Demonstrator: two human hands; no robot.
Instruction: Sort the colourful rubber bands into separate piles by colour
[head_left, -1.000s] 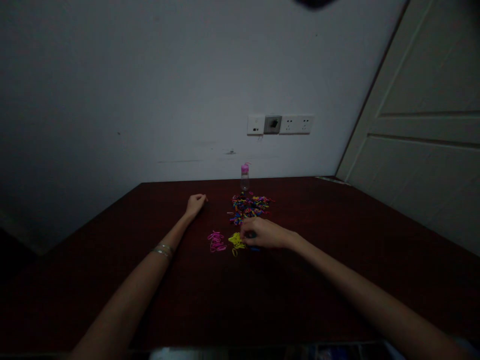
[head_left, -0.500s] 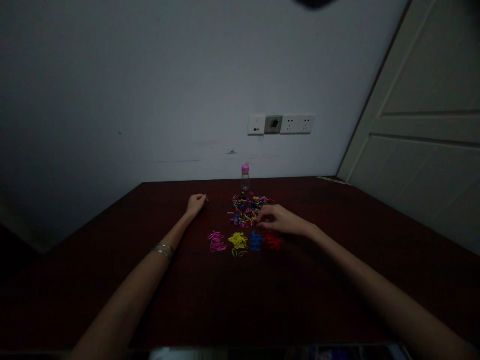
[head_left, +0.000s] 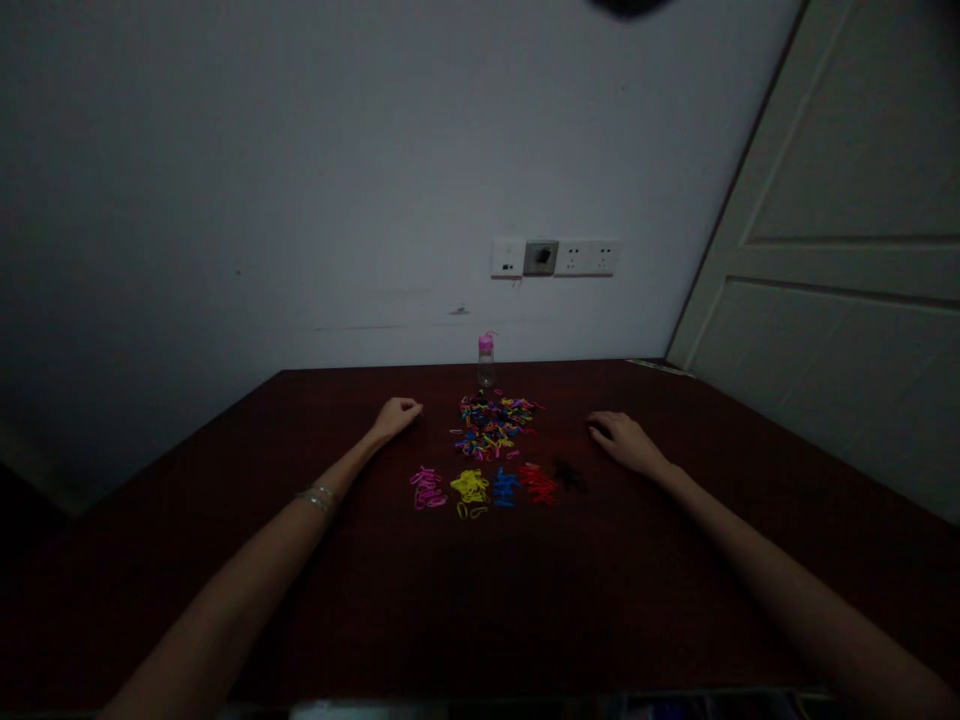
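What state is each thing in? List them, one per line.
Left hand: loosely curled
Right hand: half-open
Mixed pile: colors jumbled
Pink pile: loosely spread
Yellow pile: bunched, two loops lying apart
Blue pile: bunched
Red pile: bunched
Dark pile: hard to make out
Bottle: upright, pink top on
Door: cannot tell whether shut

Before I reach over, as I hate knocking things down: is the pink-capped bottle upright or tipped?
Upright: the bottle stands on the table behind the mixed pile, its pink cap at the top.
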